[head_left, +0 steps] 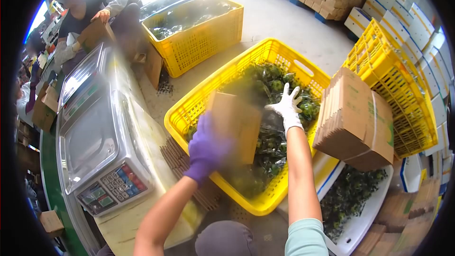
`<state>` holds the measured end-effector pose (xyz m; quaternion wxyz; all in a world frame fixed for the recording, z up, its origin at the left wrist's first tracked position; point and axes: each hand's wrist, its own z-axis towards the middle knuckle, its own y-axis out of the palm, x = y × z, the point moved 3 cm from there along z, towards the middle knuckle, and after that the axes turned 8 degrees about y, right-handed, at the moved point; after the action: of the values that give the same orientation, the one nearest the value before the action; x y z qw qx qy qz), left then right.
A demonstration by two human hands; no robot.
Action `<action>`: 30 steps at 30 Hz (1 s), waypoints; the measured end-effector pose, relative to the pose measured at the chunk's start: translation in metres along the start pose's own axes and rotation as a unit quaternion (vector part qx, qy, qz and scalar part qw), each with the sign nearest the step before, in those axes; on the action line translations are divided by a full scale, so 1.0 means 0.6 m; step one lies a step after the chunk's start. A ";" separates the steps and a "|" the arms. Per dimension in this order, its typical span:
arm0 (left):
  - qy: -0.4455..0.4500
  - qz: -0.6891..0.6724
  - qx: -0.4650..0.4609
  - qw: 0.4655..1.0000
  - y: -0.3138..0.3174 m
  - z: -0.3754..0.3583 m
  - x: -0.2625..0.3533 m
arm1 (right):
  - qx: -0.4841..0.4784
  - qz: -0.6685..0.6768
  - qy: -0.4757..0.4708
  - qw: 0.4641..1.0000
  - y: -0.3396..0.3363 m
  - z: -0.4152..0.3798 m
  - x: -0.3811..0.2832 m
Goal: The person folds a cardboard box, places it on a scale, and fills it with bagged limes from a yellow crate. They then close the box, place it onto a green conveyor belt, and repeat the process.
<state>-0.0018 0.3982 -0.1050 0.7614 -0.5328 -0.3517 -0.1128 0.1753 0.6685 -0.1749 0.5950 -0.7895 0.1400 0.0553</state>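
Note:
In a purple glove, my left hand [207,146] grips the left side of a brown cardboard box [237,125], holding it tilted over a yellow plastic crate [189,106]. Blur covers part of the box and the fingers. My right hand [287,107], in a white glove, reaches into the same crate with its fingers spread. Beneath it lie dark green leafy bundles [271,78] in clear plastic wrapping, and no bundle shows in its grasp.
Left of the crate stands a weighing scale [90,137] with a keypad. A strapped stack of flat cartons [353,118] is at the right, above a white tray [379,199] of greens. Another yellow crate [204,42] stands behind. A person [87,14] handles a carton far left.

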 end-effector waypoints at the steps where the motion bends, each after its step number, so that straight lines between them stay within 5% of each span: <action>1: 0.014 0.010 -0.008 1.000 0.001 -0.001 0.009 | -0.010 0.004 0.010 1.000 0.022 0.017 -0.003; 5: 0.046 0.005 -0.027 0.999 0.008 -0.005 -0.002 | 0.113 -0.016 -0.034 0.993 0.072 0.036 0.006; 13: 0.021 0.055 0.027 0.998 0.004 0.014 -0.026 | 0.035 0.138 -0.081 0.987 0.053 0.017 0.034; 15: 0.020 -0.292 0.079 0.953 -0.008 0.029 -0.047 | 0.040 0.162 -0.109 0.980 0.039 0.007 0.045; 16: -0.075 -0.430 0.111 0.893 -0.032 0.020 -0.025 | 0.005 0.283 -0.124 0.951 0.026 -0.008 0.049; 18: -0.050 -0.505 0.116 0.854 -0.078 0.013 -0.005 | -0.149 0.508 -0.121 0.840 -0.014 -0.049 0.040; 19: -0.040 -0.519 0.116 0.846 -0.097 0.006 0.004 | -0.150 0.563 -0.135 0.802 -0.044 -0.079 0.026; 23: -0.047 -0.568 0.080 0.818 -0.133 -0.047 0.016 | -0.195 0.679 -0.184 0.684 -0.191 -0.215 -0.027; 25: -0.079 -0.649 0.088 0.752 -0.125 -0.074 -0.001 | -0.267 0.705 -0.213 0.622 -0.244 -0.246 -0.057; 27: -0.083 -0.702 0.073 0.704 -0.115 -0.101 -0.032 | -0.311 0.645 -0.238 0.657 -0.298 -0.309 -0.079; 29: 0.054 -0.694 0.046 0.716 -0.106 -0.121 -0.050 | -0.355 0.515 -0.260 0.735 -0.308 -0.369 -0.085; 30: 0.053 -0.695 0.048 0.715 -0.093 -0.132 -0.061 | -0.287 0.365 -0.296 0.835 -0.332 -0.415 -0.094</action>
<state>-0.0262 0.2976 -0.1025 0.5103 -0.0935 -0.5872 -0.6213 0.1589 0.4898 0.0945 0.2916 -0.7622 0.2127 0.5375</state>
